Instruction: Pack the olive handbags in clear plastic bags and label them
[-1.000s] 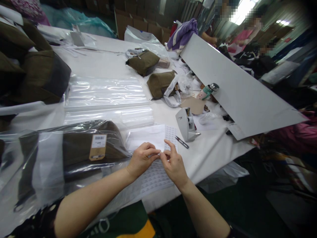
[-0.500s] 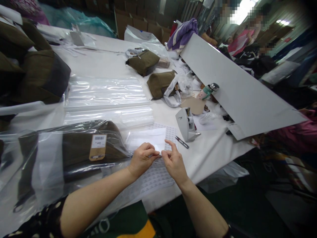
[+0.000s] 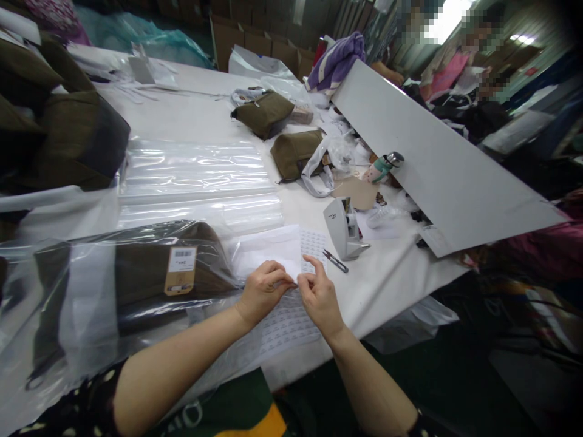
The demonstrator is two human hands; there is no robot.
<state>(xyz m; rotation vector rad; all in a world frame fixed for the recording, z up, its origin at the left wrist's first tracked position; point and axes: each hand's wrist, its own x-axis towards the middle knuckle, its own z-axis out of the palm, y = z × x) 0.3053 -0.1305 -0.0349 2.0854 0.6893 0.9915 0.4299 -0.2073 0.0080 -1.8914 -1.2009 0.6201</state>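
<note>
My left hand [image 3: 266, 290] is closed in a pinch at the open end of a clear plastic bag, on something too small to make out. My right hand [image 3: 319, 297] meets it fingertip to fingertip, thumb and fingers pinched, index finger raised. Inside the plastic lies a dark olive bag [image 3: 146, 273] with a brown and white tag [image 3: 181, 270]. White paper [image 3: 268, 249] lies just beyond my hands. A sheet of small printed labels [image 3: 291, 328] is partly under the plastic and my hands. Thread snips [image 3: 336, 261] rest to the right.
A grey-white tape dispenser [image 3: 339, 227] stands beyond the snips. Flat clear plastic bags [image 3: 195, 170] lie behind the wrapped bag. Two olive pouches [image 3: 296, 155], a bottle [image 3: 380, 168] and a slanted white board [image 3: 437, 158] are farther back. A person's hand [image 3: 387, 73] shows behind the board.
The white paper beyond my hands has shifted slightly left and back, uncovering more of the label sheet. My hands have barely moved. In the background, a person in pink has shifted.
</note>
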